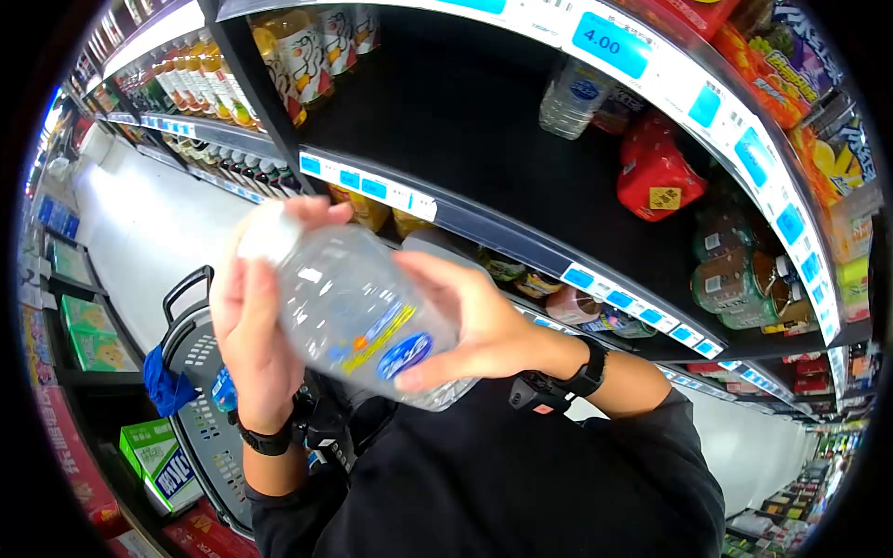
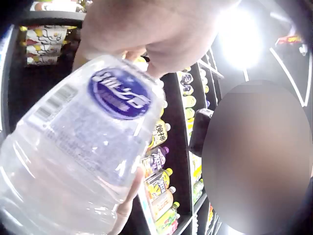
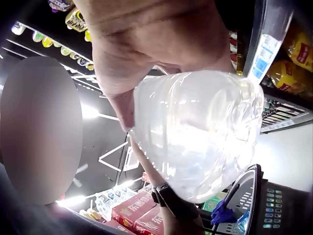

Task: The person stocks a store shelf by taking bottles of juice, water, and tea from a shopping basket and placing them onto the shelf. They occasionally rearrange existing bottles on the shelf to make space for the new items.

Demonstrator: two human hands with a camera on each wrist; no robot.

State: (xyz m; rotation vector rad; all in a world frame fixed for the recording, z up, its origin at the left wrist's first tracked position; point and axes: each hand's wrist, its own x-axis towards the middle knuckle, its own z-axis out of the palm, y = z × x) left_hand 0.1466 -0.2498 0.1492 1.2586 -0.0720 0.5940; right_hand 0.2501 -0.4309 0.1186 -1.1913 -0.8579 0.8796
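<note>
Towards nine o'clock, green packs [image 1: 102, 335] sit on low shelving at the aisle's far side. At eight, a green box [image 1: 160, 460] lies beside a grey basket [image 1: 209, 409], which has a blue cloth [image 1: 169, 381] at its edge. Right of these comes the left hand [image 1: 249, 325], its grip curled round the neck end, near the white cap [image 1: 267, 239]; blur hides whether the fingertips pinch the cap itself. The large clear bottle [image 1: 349, 312] hangs in the middle of the clock face, tilted, cap towards ten, base towards four. The right hand [image 1: 493, 321] clasps its lower body, thumb by the blue oval label [image 1: 406, 355], fingers over the far side.

If it is full, which I cannot tell, I'd expect it to feel heavy and swing base-down, so the lower hand should bear most of the load. The plastic looks thin and would probably give under a hard squeeze; the smooth label may slip. Neck and ribbed body look the surest holds.

At one o'clock, another clear bottle [image 1: 569, 104] stands on the black shelf [image 1: 493, 226]; towards two, a red container [image 1: 659, 177]; nearer three, brownish-green bottles [image 1: 735, 286].
</note>
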